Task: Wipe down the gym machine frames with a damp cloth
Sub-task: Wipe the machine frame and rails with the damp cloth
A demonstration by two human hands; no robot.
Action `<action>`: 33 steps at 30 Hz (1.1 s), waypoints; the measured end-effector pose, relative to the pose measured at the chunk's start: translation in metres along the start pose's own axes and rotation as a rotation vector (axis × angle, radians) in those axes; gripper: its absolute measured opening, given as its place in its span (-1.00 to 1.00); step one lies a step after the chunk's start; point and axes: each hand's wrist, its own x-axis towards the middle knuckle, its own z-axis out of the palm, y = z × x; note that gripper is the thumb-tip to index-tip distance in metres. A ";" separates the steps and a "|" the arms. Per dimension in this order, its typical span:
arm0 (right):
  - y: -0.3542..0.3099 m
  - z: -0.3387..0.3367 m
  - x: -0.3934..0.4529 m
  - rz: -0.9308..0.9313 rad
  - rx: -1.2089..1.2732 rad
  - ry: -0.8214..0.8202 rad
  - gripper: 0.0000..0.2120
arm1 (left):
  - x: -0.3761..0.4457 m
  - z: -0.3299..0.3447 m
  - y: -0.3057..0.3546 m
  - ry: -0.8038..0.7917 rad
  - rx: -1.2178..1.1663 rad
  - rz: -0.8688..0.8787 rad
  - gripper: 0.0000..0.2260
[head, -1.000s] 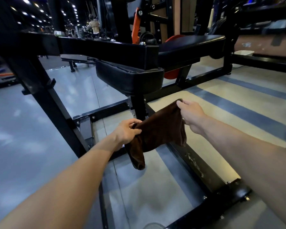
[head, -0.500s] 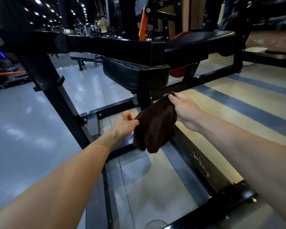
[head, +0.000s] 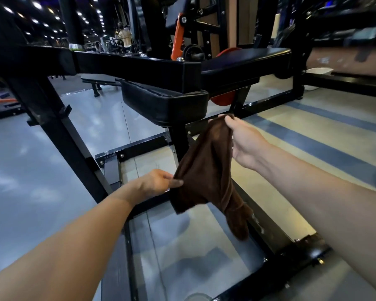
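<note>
A brown cloth (head: 206, 177) hangs in the air between my two hands, in front of the black machine frame (head: 139, 70). My right hand (head: 245, 142) grips the cloth's top corner, just below the black padded seat (head: 163, 105). My left hand (head: 156, 184) pinches the cloth's lower left edge. A loose tail of cloth droops down to the right, over the frame's floor rail (head: 276, 235). The frame's thin upright post (head: 180, 140) stands right behind the cloth.
A slanted black leg (head: 59, 135) runs down at the left. A long black pad (head: 245, 59) and an orange plate (head: 224, 97) sit behind. Grey glossy floor lies left, striped beige floor right. Other machines and a distant person (head: 125, 36) fill the back.
My hands have drawn apart: the left dropped lower, the right stayed high. The bunched cloth has stretched out and now hangs longer, with a tail drooping to the right.
</note>
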 end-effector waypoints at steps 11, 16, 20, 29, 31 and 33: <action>-0.034 -0.055 0.016 0.002 0.257 0.302 -0.69 | 0.003 0.003 0.032 0.149 -0.339 0.091 -0.76; -0.043 -0.072 0.013 0.011 0.175 0.350 -0.71 | 0.001 0.005 0.067 0.099 -0.795 0.064 -0.80; -0.037 -0.073 0.008 0.108 -0.054 0.370 -0.72 | 0.002 0.020 0.085 -0.048 -0.878 0.023 -0.73; -0.025 -0.051 -0.005 0.061 -0.310 0.203 -0.74 | 0.007 0.061 0.132 -0.062 -0.855 0.042 -0.89; -0.020 -0.048 -0.007 -0.072 -0.462 0.180 -0.69 | 0.006 0.066 0.139 -0.060 -0.848 0.041 -0.85; -0.015 -0.046 -0.010 -0.214 -0.615 0.162 -0.66 | 0.007 0.070 0.144 -0.055 -0.835 0.051 -0.85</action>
